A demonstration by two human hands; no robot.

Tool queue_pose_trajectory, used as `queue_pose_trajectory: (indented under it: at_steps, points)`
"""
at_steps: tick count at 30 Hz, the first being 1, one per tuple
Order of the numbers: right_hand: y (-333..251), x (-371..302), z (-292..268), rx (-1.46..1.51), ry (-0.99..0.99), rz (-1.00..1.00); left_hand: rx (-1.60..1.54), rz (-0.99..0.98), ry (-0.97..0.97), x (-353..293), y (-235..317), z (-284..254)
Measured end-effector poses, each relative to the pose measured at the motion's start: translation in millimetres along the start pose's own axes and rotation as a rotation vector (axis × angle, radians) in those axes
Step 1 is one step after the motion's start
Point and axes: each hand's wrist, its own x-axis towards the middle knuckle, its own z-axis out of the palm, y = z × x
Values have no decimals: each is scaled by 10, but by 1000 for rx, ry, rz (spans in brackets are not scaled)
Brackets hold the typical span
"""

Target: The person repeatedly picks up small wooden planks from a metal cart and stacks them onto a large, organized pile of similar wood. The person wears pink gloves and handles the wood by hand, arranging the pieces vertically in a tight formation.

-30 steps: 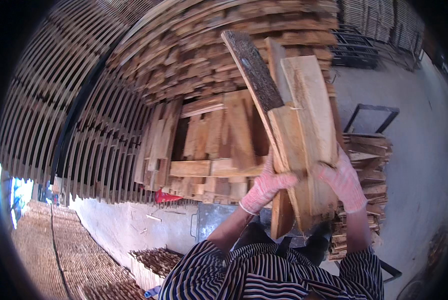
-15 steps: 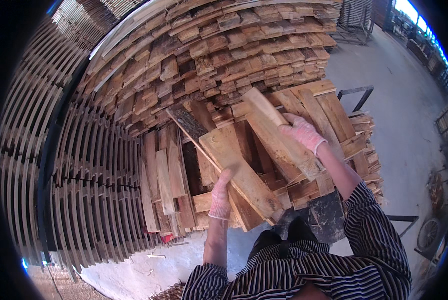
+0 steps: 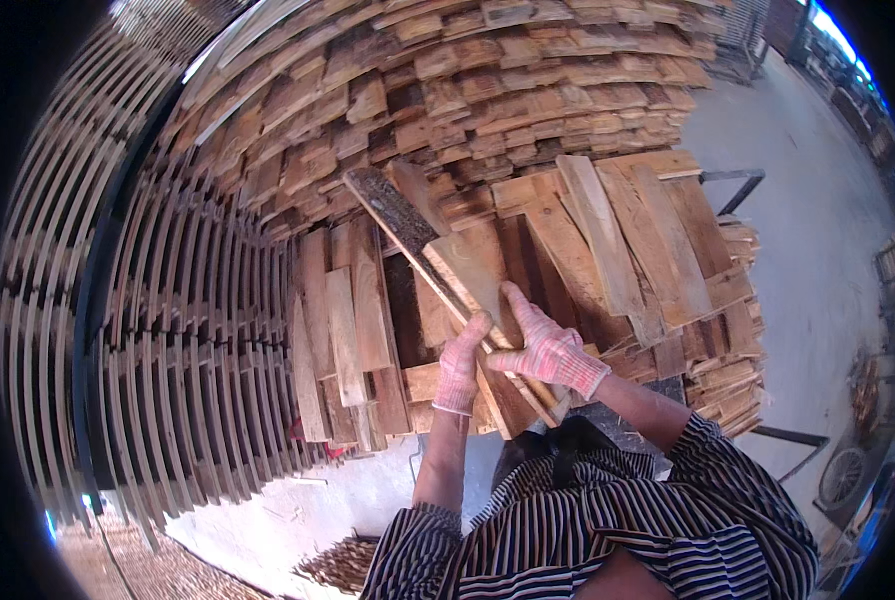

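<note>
Held boards [image 3: 480, 258], a small bundle of rough-sawn lengths, slanting from upper left to lower right above a low pile [image 3: 365, 310] of boards, in front of the person's body; one bears dark bark [image 3: 393, 207] toward its far end, another shows a pale sawn edge. Left hand [image 3: 456, 372], in a pinkish knitted glove: at the bundle's left side, wrist below, forearm rising nearly upright; thumb pressed up against the boards, the other fingers hidden behind them — their exact bend cannot be told. Right hand [image 3: 558, 352], gloved alike: reaching in from the right, forearm slanting up and leftward; forefinger pointing up along a board face, thumb stretched left across the edge, the two spread wide; the remaining fingers partly folded, their pressure not tellable. Striped sleeves [image 3: 743, 480], pushed up, forearms exposed. Right of the hands, a pale board [image 3: 602, 235] lying on others of the pile. Beyond, a tall stack [image 3: 508, 95] of layered boards. Left, slatted rows [image 3: 203, 380] of timber beside a dark post [image 3: 86, 400]. Right, grey floor [image 3: 803, 230] — with a spoked wheel [image 3: 845, 475] near the rim.
</note>
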Motion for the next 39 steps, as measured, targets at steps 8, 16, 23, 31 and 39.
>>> queue_pose_trajectory:
  at_steps: [8, 16, 23, 31, 39]
  points:
    - [83, -59, 299, 114, 207, -200, 61, 76, -48, -197, 241, -278]
    - [-214, 170, 1214, 329, 352, -74, 399, 145, 175, -126, 324, -893]
    - [-750, 339, 1636, -369, 462, 354, 252, -11, 184, -453, 838, -1803]
    - [-618, 700, 2357, -498, 588, 51, -33, 1, 2, -636, 999, -2042]
    - [-526, 675, 1824, -155, 556, -97, 153, 90, -52, -512, 517, -2127]
